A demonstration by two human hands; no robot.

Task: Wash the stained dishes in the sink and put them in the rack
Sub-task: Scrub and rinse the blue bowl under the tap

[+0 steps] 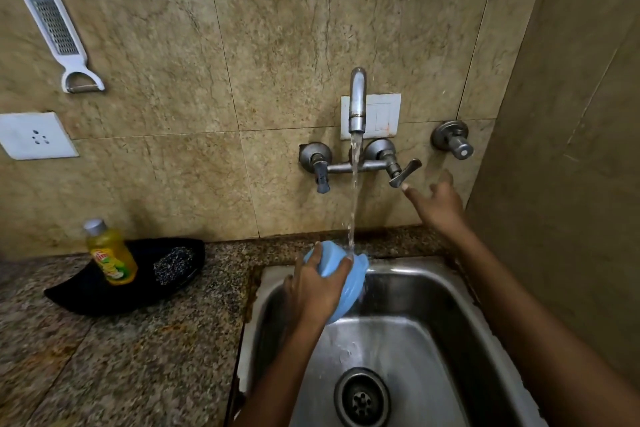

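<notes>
Steel sink (pixel 433 291) and drain sit nearest. Above the basin, the blue bowl (pixel 343 282) is clamped by the left hand (pixel 313 291) and tilted under the stream for rinsing. Beyond, the right hand (pixel 438 204), fingers (pixel 414 194) spread and empty, is held just below the tap lever (pixel 405 173), likely to adjust flow.
</notes>
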